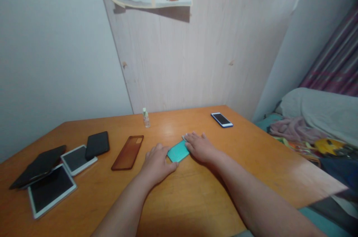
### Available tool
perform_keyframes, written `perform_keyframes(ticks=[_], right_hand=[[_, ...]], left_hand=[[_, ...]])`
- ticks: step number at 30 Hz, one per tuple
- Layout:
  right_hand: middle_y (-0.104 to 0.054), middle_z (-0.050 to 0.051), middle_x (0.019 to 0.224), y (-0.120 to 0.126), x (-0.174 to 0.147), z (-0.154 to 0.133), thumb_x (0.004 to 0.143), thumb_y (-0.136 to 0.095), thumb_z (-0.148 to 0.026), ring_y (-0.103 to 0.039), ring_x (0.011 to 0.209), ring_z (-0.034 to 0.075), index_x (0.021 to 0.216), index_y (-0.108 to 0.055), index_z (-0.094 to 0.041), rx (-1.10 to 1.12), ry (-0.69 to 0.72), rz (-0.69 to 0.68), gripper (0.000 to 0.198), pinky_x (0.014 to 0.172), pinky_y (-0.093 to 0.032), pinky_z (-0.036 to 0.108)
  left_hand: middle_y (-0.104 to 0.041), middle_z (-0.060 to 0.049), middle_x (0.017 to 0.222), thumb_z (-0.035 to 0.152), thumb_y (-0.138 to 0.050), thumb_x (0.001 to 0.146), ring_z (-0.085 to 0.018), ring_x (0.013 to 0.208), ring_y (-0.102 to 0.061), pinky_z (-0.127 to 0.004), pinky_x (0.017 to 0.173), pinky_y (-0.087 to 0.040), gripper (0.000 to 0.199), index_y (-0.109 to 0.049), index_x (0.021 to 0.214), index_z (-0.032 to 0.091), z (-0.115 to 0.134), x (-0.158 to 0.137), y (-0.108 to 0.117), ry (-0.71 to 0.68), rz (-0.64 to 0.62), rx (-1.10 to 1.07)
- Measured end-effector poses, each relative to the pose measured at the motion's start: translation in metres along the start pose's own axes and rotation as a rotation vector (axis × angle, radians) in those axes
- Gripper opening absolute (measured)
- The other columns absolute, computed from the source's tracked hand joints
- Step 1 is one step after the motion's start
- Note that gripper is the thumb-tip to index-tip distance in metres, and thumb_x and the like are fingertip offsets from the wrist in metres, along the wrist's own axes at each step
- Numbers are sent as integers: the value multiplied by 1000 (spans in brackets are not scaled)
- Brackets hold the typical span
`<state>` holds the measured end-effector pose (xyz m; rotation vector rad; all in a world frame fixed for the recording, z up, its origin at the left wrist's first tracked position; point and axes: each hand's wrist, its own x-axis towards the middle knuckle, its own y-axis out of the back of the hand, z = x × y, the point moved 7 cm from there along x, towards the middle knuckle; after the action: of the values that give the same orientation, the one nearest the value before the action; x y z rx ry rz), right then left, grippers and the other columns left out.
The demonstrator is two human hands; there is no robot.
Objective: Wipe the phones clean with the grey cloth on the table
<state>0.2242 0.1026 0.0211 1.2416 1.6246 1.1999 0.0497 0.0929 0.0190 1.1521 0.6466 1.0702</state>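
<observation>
A flat teal phone (178, 151) lies on the wooden table in front of me, tilted diagonally. Its left end sits between the thumb and fingers of my left hand (157, 163), the thumb at the near corner. My right hand (200, 147) rests palm down over the other end, fingers stretched out and slightly apart. That hand hides part of the phone, though a pale bit shows at its far corner. Left of my left hand is a translucent brown phone case (128, 154).
Two white-framed tablets (52, 189), a black folding cover (40, 165) and a black device (97, 144) overlap on the left. A small clear bottle (146, 119) stands upright near the back. A blue-edged phone (222, 119) lies back right. Bedding (321, 117) is beyond the table's right edge.
</observation>
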Motion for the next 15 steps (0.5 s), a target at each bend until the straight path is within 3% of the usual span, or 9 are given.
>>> perform_keyframes(ticks=[3,6,8,13,15], right_hand=[[-32,12,159,-2,-4,-13,102,-29,-41,-20,149,32,153,-36,-20,8,40,-16,56,116,-9,65],[-35,9,158,-8,-14,-48,101,-31,-37,-25,148,29,152,-37,-26,49,279,-71,52,117,-8,64],[-38,7,157,-9,-17,-58,101,-31,-37,-27,147,28,151,-38,-29,61,360,-95,51,116,-8,65],[-35,10,158,-1,-7,-24,102,-26,-43,-21,149,34,152,-38,-24,-7,51,-22,54,113,-5,71],[-33,10,159,-1,-10,-25,102,-26,-44,-20,149,34,153,-37,-23,-7,38,-12,56,113,-5,71]], left_hand=[[-61,-11,121,51,-66,76,-31,116,-55,-37,92,-41,62,-55,130,23,-2,0,-3,10,29,-24],[-55,-15,135,50,-65,77,-32,124,-52,-41,100,-39,76,-41,142,19,-6,1,-6,27,68,-53],[-52,-16,141,49,-64,77,-32,127,-50,-41,103,-38,80,-35,145,19,-8,2,-8,28,72,-69],[-53,-15,140,52,-68,73,-34,129,-49,-40,101,-39,86,-35,145,19,-8,3,-9,19,66,-74],[-55,-15,136,52,-67,74,-34,127,-50,-41,100,-40,81,-40,142,19,-8,3,-9,11,66,-62]])
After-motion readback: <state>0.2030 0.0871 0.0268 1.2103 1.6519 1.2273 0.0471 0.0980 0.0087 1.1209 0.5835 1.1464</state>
